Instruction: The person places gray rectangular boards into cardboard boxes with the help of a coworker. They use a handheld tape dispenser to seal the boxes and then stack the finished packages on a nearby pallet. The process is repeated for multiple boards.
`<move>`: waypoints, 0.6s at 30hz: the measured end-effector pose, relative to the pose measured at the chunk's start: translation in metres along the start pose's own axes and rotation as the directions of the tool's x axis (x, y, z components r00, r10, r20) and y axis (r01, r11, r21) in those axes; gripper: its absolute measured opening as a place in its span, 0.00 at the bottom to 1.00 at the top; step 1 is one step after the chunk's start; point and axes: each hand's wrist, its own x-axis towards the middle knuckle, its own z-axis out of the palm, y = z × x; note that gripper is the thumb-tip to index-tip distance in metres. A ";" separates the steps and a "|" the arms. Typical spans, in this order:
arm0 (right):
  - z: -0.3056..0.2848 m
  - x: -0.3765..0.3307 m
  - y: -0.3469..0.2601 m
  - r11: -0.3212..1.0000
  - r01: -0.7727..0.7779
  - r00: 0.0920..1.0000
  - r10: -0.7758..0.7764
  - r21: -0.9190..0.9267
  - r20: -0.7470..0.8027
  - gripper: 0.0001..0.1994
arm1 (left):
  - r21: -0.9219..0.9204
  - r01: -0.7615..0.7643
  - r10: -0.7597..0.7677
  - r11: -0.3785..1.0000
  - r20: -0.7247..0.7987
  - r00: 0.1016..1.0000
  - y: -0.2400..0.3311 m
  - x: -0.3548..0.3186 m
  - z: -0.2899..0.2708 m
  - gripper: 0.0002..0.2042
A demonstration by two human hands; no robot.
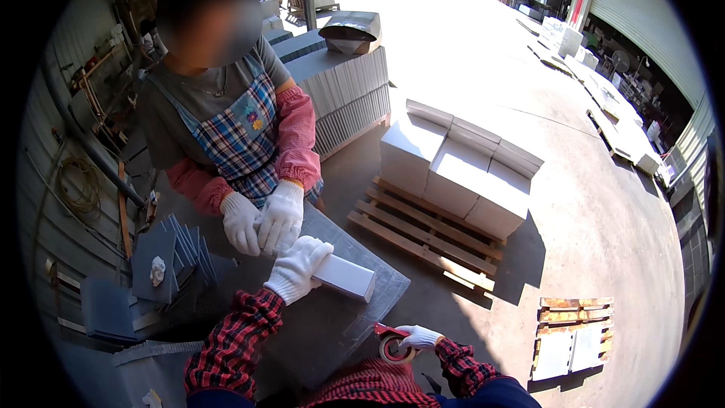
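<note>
A long white box [344,278] lies on a grey, scuffed worktable [377,325]. My left hand [297,270], in a white knit glove, is closed over the box's left end. Near the table's right front edge, my gloved right hand [418,338] grips a red tape dispenser [390,330] with a roll of tape on it, held apart from the box. Across the table, a co-worker's white-gloved hands [272,221] are close together just beyond my left hand; whether they hold anything is hidden.
Grey sheets [170,257] lean in a pile at left, next to a corrugated wall. Large white cartons [461,166] sit on a wooden pallet [427,238] to the right. Behind the co-worker rises a stack of grey panels [343,94]. A smaller pallet [575,316] lies at far right.
</note>
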 end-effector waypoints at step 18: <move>0.136 -0.187 -0.106 0.495 0.853 0.232 -0.072 0.167 -0.970 0.32 | 0.025 -0.131 0.133 0.991 -0.099 0.986 0.021 -0.056 0.044 0.45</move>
